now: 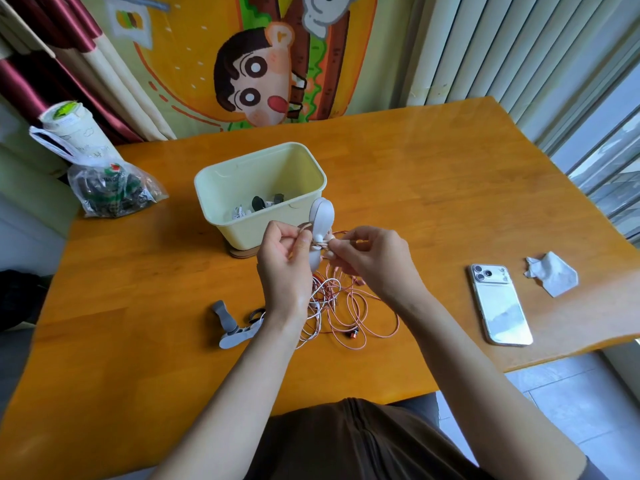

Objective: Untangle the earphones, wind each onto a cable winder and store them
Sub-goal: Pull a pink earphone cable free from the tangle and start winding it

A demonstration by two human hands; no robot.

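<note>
My left hand (pixel 282 258) grips a white bone-shaped cable winder (pixel 321 216) held upright above the table. My right hand (pixel 370 252) pinches the pink earphone cable right beside the winder's middle. From both hands a tangle of pink and white earphone cables (pixel 341 301) hangs down onto the wooden table (pixel 433 202). A dark plug (pixel 351 336) lies at the tangle's near edge. Two more winders, grey and white (pixel 232 329), lie on the table left of my left wrist. Behind my hands stands a pale yellow storage box (pixel 259 168) with wound earphones inside.
A white phone (pixel 498 303) lies face down at the right, with a crumpled tissue (pixel 552 273) beyond it. A clear plastic bag (pixel 110 188) and a white cylinder sit at the table's far left corner. A window and a cartoon curtain back the table.
</note>
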